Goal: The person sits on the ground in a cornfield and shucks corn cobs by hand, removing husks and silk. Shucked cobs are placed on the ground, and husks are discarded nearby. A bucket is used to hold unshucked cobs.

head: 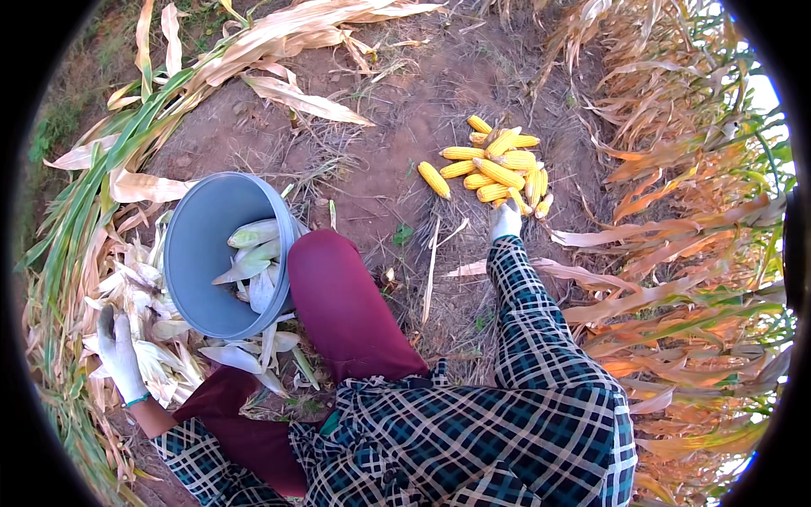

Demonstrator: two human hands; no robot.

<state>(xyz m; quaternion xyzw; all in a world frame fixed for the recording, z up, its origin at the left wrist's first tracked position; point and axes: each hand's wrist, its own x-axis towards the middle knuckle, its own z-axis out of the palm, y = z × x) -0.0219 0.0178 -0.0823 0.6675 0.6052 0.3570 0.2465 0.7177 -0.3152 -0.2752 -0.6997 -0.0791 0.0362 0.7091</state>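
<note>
My right hand (505,222), in a white work glove, reaches out to the near edge of a pile of husked yellow corn cobs (500,166) on the soil. Its fingers are around a corn cob (520,201), though they are partly hidden from above. My left hand (121,360), gloved too, is held over loose, pale corn husks (168,355), fingers apart and with nothing in them. Between my left hand and my bent knee, a grey plastic bucket (196,253) leans with its mouth towards me. Several unhusked ears of corn (256,250) lie inside it.
Dry standing corn plants (671,253) line the right side. Cut corn stalks (190,85) with green and dry leaves curve along the left and top. My maroon-trousered knee (336,298) stands against the bucket. Brown soil (380,146) with straw lies between the bucket and the cob pile.
</note>
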